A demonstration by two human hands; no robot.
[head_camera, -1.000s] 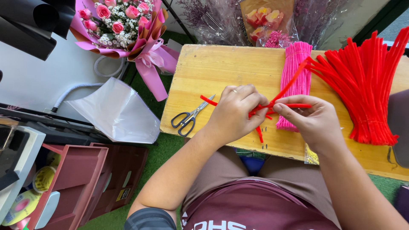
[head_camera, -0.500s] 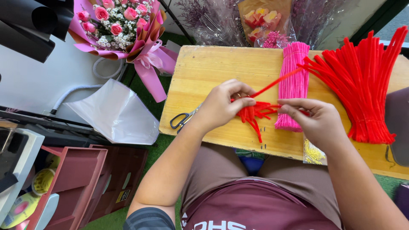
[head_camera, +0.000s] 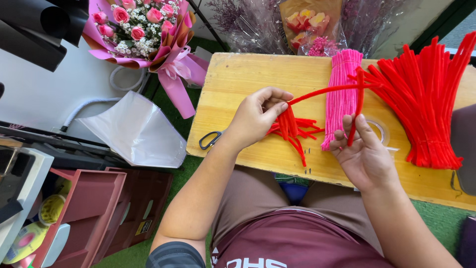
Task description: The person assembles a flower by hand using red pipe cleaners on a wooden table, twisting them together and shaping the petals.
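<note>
Since half a second ago: right hand (head_camera: 364, 159) drawn back toward the body and opened palm-up, a long red pipe cleaner (head_camera: 327, 91) now stretched out between the two hands and bent down at its far end. Left hand (head_camera: 258, 116) pinched shut, grip of thumb and fingers closed on a folded cluster of red pipe cleaners (head_camera: 292, 130) just above the wooden counter (head_camera: 248, 74). Right grip loose, fingers half spread, the downturned end of the long stem lightly caught between fingertips. To do the winding well, probably: keep the left pinch firm at the cluster's waist, hold the long stem taut, lay each turn tight beside the last, and keep the loose end from snagging the pink bundle of pipe cleaners (head_camera: 342, 94) just behind. Counted: one pink bundle, one large red bundle (head_camera: 426, 104) at the right, one pair of scissors (head_camera: 210, 140) partly hidden under the left wrist, one ring of clear tape (head_camera: 381, 130) near the right hand, one pink rose bouquet (head_camera: 144, 30) beyond the counter's left edge.
</note>
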